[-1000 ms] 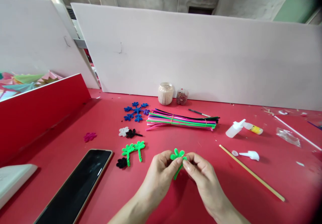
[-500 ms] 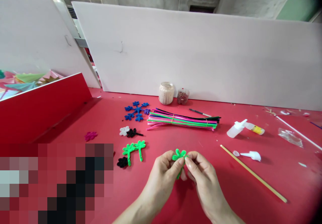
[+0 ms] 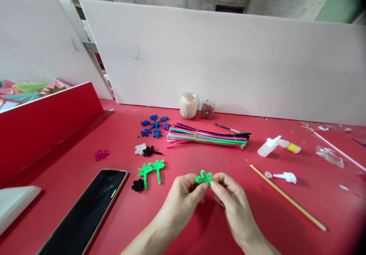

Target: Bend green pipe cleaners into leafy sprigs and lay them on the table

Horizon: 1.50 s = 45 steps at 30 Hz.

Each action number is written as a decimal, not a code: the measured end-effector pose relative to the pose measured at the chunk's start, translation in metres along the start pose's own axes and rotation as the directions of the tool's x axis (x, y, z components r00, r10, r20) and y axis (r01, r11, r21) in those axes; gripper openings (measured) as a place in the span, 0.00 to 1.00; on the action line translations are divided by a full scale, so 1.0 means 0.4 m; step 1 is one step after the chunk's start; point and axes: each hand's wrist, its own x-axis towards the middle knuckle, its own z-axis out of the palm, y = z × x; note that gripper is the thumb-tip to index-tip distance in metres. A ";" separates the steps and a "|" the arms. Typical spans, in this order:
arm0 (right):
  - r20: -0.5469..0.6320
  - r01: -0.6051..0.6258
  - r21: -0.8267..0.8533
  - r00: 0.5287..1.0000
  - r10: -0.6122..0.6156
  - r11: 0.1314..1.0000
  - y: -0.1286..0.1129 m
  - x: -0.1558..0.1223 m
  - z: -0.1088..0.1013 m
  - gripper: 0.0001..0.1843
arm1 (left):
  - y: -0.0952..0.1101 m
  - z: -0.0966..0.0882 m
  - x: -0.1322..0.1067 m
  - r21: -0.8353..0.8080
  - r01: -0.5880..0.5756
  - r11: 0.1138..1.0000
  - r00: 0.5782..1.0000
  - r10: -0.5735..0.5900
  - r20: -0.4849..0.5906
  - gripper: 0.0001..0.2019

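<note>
Between my two hands is a green pipe-cleaner flower (image 3: 204,176) with rounded loop petals. My left hand (image 3: 185,194) pinches its left and lower side between thumb and fingers. The thumb and forefinger of my right hand (image 3: 230,196) grip its right petal. The flower's lower part is hidden behind my fingers. Left of my hands lie two finished-looking green flowers with twisted stems (image 3: 145,170), touching a black flower (image 3: 137,185). Behind them are a white flower (image 3: 140,149) and a black stemmed flower (image 3: 148,151). Beyond my hands lies a banded bundle of coloured pipe cleaners (image 3: 208,136).
A phone (image 3: 82,213) lies at the left front. A blue snowflake shape (image 3: 156,124), a magenta flower (image 3: 101,155), and two jars (image 3: 188,106) sit farther off. On the right are a glue bottle (image 3: 265,147), a wooden stick (image 3: 288,198) and a white nozzle (image 3: 287,177). White panels (image 3: 228,64) stand behind.
My fingers have shifted slightly on the green flower. Its stem, seen below my thumbs before, is now out of sight, and its petals sit a little more spread.
</note>
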 end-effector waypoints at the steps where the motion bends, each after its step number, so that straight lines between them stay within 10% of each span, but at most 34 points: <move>1: 0.025 0.006 -0.036 1.000 -0.005 0.999 -0.003 0.002 -0.004 0.08 | -0.002 -0.002 0.000 0.012 -0.007 1.000 1.000 0.006 0.015 0.11; 16: 0.040 -0.237 0.131 0.971 0.234 0.963 -0.013 0.013 -0.013 0.10 | 0.016 -0.006 0.000 -0.021 -0.001 1.000 1.000 0.001 0.002 0.15; 22: -0.044 -0.110 -0.039 0.993 0.108 0.993 -0.020 0.022 -0.044 0.11 | 0.011 -0.016 -0.002 -0.006 0.032 0.999 0.999 -0.032 -0.005 0.17; 29: 0.182 0.022 -0.143 0.983 0.005 0.989 -0.041 0.012 -0.024 0.08 | 0.014 -0.010 0.001 -0.074 0.031 0.997 0.999 -0.030 0.012 0.15; 45: 0.159 0.020 -0.081 0.987 -0.007 0.997 -0.029 0.001 -0.014 0.09 | 0.027 -0.002 -0.005 -0.251 0.059 0.966 0.998 -0.048 0.049 0.14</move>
